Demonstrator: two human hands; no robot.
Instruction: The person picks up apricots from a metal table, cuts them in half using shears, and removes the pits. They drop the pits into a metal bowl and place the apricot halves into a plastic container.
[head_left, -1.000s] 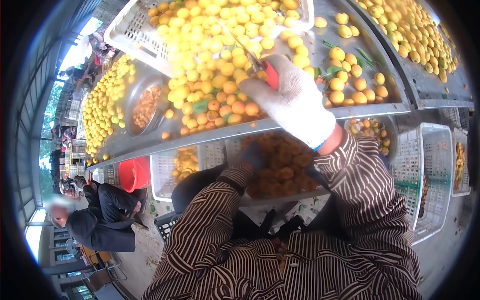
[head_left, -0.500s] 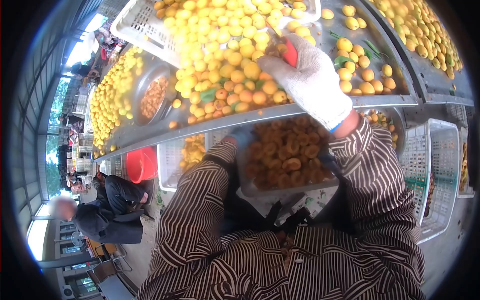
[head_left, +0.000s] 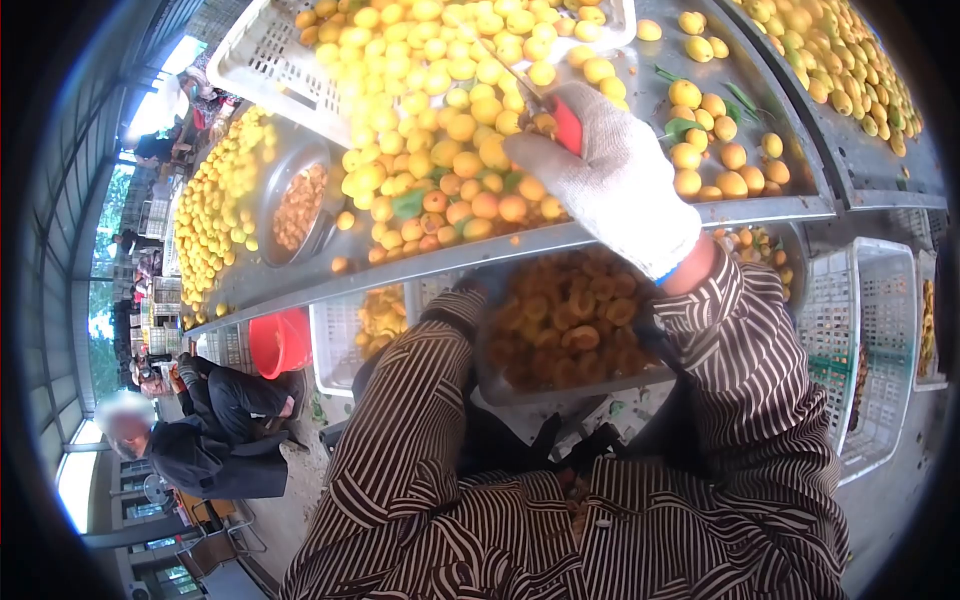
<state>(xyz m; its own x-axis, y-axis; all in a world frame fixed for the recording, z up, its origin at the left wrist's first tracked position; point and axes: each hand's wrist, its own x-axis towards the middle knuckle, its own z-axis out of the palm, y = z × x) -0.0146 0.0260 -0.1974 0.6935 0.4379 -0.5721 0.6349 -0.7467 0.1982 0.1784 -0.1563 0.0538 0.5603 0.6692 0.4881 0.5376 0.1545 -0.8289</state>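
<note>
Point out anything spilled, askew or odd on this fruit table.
The white crate lies tipped, its yellow fruit spilled in a heap across the metal table. Loose green leaves lie among the fruit. Nothing looks damaged.

You've got 1 gloved hand (head_left: 610, 185) visible, 1 red-handled knife (head_left: 566, 122), 1 red bucket (head_left: 278, 340), 2 metal bowls (head_left: 290, 195), apricots (head_left: 440, 110) too many to count.

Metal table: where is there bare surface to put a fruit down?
Bare steel shows on the metal table between the white crate and the loose fruit on the right. The fruit pile by the gloved right hand is crowded.
</note>
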